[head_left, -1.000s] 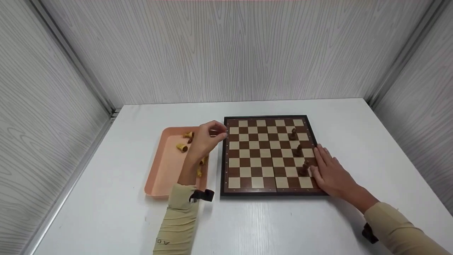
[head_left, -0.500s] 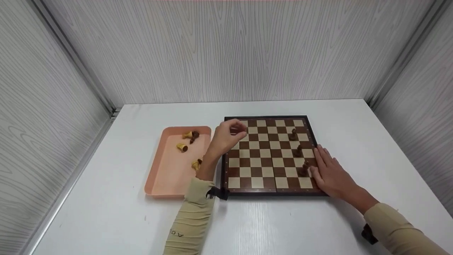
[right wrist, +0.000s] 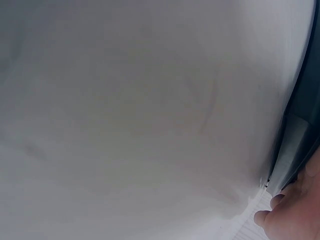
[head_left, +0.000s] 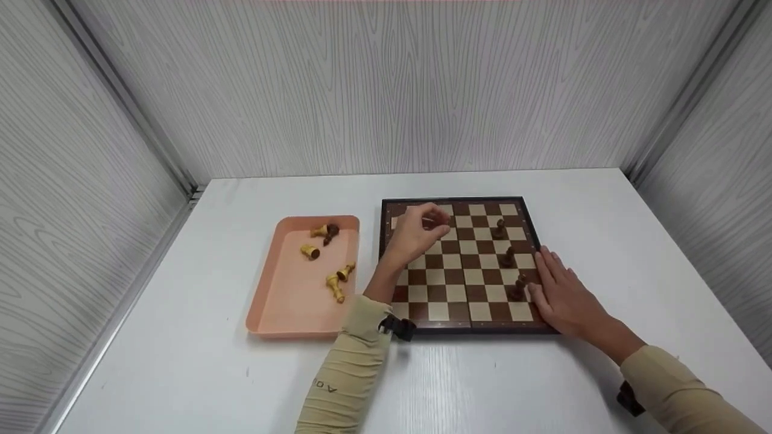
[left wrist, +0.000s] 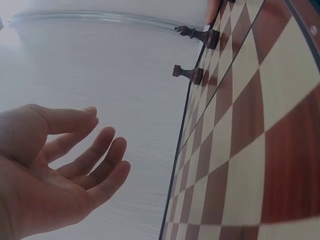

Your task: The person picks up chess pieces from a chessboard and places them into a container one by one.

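My left hand (head_left: 413, 235) hovers over the left half of the chessboard (head_left: 438, 293), thumb and forefinger tips brought close in a ring. Nothing shows between those fingers in the left wrist view, where the hand (left wrist: 65, 170) is loosely curled beside the squares. My right hand (head_left: 570, 295) lies along the board's right edge with fingers extended, its thumb by the nearest dark chess piece (head_left: 517, 289). Two more dark pieces, one in the middle (head_left: 508, 258) and one farther back (head_left: 499, 229), stand upright in the same row. The right wrist view catches only part of the right hand (right wrist: 295, 217).
Left of the board sits a pink tray (head_left: 265, 307). Several pale yellow chess pieces (head_left: 335, 288) lie on their sides in it, with a dark one (head_left: 331, 234) near the back. White wood-grain panels (head_left: 386, 90) enclose the table at the back and sides.
My left hand has moved right, from the gap between tray and board to over the board's left half, uncovering pieces in the tray. The right hand has stayed put.
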The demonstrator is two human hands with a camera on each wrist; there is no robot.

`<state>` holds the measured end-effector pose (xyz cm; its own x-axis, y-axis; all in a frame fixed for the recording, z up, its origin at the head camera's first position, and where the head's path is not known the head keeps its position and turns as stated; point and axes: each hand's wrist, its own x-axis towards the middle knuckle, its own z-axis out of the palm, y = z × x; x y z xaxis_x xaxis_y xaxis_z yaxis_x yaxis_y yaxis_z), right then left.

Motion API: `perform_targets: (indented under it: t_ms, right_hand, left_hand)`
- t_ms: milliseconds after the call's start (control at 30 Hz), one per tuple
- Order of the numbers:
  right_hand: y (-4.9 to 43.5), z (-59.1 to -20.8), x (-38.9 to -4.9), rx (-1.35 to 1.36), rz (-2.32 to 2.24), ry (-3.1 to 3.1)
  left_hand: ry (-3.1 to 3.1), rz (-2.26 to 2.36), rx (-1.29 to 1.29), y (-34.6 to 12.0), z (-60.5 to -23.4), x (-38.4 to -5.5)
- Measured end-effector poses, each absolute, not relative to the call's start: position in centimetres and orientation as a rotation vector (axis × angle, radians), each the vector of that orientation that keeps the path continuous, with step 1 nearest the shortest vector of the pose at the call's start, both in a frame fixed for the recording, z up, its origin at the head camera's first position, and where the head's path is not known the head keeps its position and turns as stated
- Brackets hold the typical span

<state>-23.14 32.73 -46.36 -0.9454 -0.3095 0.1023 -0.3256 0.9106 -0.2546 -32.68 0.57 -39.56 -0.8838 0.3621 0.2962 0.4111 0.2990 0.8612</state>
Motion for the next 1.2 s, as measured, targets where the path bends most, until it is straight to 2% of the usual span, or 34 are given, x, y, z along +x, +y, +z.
perform_targets:
  t_ms: [467,867,1200]
  right_hand:
    - [32.6,-46.3,-23.0,0.484,0.410,-3.014]
    - [32.7,-46.3,-22.9,0.483,0.425,-3.024]
    - [32.7,-46.4,-23.1,0.492,0.417,-3.017]
  left_hand:
    - [-2.454,-1.723,-0.690,4.6,-41.5,-33.6]
    - [-2.462,-1.725,-0.791,7.3,-42.0,-34.1]
    - [-2.569,-1.668,-0.707,9.1,-42.5,-35.2]
